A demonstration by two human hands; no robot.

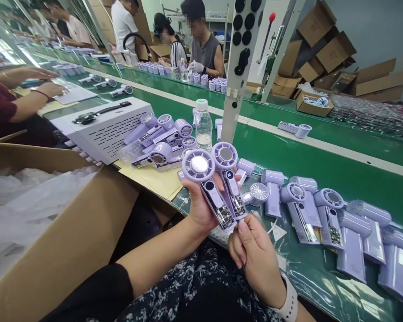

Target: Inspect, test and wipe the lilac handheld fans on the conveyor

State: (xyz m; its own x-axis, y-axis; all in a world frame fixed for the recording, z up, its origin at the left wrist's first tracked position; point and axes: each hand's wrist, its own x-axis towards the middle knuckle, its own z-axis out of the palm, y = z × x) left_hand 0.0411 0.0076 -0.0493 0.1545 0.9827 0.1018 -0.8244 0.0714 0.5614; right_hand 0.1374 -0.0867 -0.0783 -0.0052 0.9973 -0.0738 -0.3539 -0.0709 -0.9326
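Note:
My left hand [201, 208] is wrapped round two lilac handheld fans, held side by side above my lap. The nearer fan [214, 197] has a pale round centre, and its handle's open front shows a circuit board. On the other fan [233, 190] a small lit display shows. My right hand [255, 250] is closed in a pinch at the bottom end of the handles. A small white piece shows at its fingertips, too hidden to name. More lilac fans [297, 197] lie on the green table to the right, several in clear wrap.
A clear bottle [203, 129] stands behind the held fans. To the left are a pile of fans [161, 152], a white vented metal box [104, 129] and a carton [60, 232] of plastic bags. A metal post [233, 103] rises ahead. Co-workers sit left and across.

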